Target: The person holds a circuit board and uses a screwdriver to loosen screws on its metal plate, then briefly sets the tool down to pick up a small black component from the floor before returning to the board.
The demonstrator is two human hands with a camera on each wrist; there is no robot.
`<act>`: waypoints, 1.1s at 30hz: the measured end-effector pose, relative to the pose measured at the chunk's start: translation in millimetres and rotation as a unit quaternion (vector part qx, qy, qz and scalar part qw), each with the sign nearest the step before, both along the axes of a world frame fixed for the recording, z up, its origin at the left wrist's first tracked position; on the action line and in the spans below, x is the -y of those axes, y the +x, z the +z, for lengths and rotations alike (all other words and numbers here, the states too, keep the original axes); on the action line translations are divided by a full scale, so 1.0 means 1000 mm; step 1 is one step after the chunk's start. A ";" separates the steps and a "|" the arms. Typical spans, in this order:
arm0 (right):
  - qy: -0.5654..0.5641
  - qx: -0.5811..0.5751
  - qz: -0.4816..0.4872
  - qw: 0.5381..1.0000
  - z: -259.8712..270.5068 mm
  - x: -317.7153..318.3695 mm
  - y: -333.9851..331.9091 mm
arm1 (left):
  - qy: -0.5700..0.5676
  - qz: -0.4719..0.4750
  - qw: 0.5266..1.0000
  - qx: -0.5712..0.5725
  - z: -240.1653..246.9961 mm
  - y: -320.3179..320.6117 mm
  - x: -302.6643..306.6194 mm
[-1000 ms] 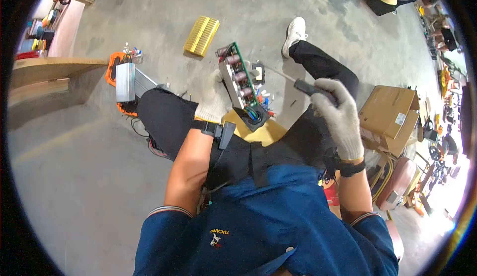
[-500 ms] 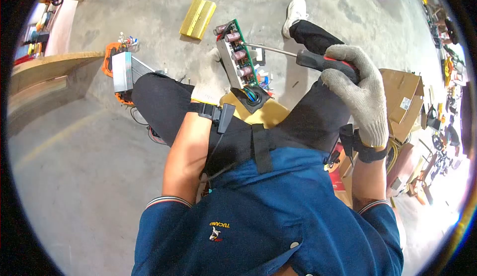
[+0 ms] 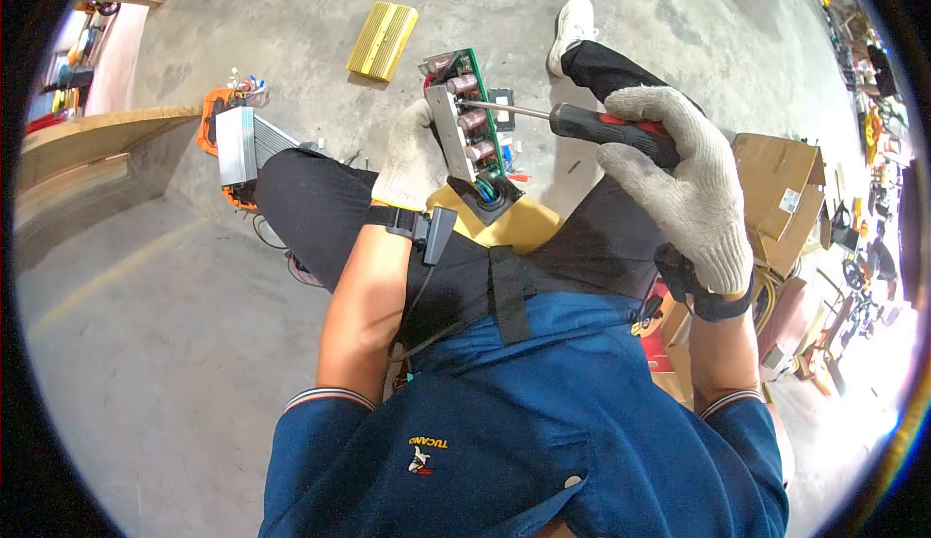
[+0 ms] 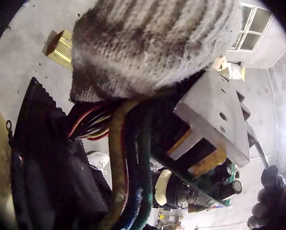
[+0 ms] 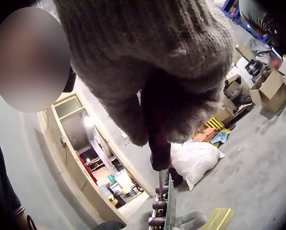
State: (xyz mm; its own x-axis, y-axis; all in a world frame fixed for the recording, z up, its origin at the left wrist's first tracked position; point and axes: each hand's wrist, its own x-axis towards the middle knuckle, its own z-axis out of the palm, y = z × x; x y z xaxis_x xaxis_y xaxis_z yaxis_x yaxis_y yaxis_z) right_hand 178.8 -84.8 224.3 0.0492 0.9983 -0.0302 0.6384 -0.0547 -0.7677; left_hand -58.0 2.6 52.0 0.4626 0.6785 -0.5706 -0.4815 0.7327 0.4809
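Observation:
In the head view my left hand (image 3: 412, 155), in a knitted glove, grips a green circuit board (image 3: 488, 123) by the side with a silver metal bar (image 3: 449, 136). Several brownish capacitors (image 3: 472, 119) stand in a row along it. Colored wires (image 3: 485, 189) leave its near end through a black piece; the left wrist view shows them as thick cables (image 4: 119, 153) below the glove. My gloved right hand (image 3: 684, 170) holds a black and red screwdriver (image 3: 592, 125) around its handle. The shaft points left, its tip among the capacitors beside the metal bar.
A gold finned casing (image 3: 383, 42) lies on the concrete floor ahead. At the left, a silver finned block (image 3: 236, 143) rests beside an orange frame (image 3: 208, 123). A cardboard box (image 3: 776, 189) stands by the right knee. The right wrist view shows a white sack (image 5: 195, 160).
The screwdriver has swung toward the board: its tip was off to the side, then at the board's edge, and now reaches among the capacitors. The left hand keeps holding the board.

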 end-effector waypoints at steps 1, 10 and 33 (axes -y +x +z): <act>0.000 0.000 0.000 1.000 0.000 0.000 0.000 | 0.002 -0.015 1.000 0.023 -0.001 -0.001 0.000; 0.011 0.026 0.006 1.000 -0.001 -0.001 0.000 | -0.006 -0.015 1.000 0.012 -0.006 -0.001 -0.001; 0.025 0.052 0.036 0.998 0.003 -0.008 -0.001 | -0.040 -0.019 0.999 -0.020 0.006 0.005 0.001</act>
